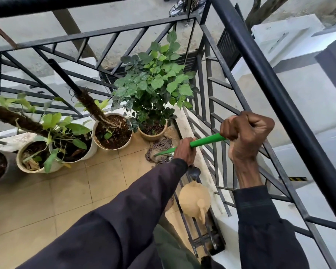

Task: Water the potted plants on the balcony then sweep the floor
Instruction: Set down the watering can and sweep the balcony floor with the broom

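A mop with a green handle (206,142) slants down to the tiled floor. Its stringy grey head (159,150) lies by the corner pot. My left hand (184,150) grips the handle low down. My right hand (244,133) grips its upper end near the railing. A leafy green plant (155,80) stands in a beige pot (152,133) in the balcony corner. Beside it is a white pot (113,131) with a mossy pole, then more pots (47,152) to the left. A beige watering can (195,197) with a dark rose sits on the floor under my arms.
Black metal railing (211,90) encloses the balcony on the far and right sides, with a thick top rail (279,94) close to my right hand. Beige floor tiles (70,195) spread out to the left. A metal rack (204,239) lies along the right edge.
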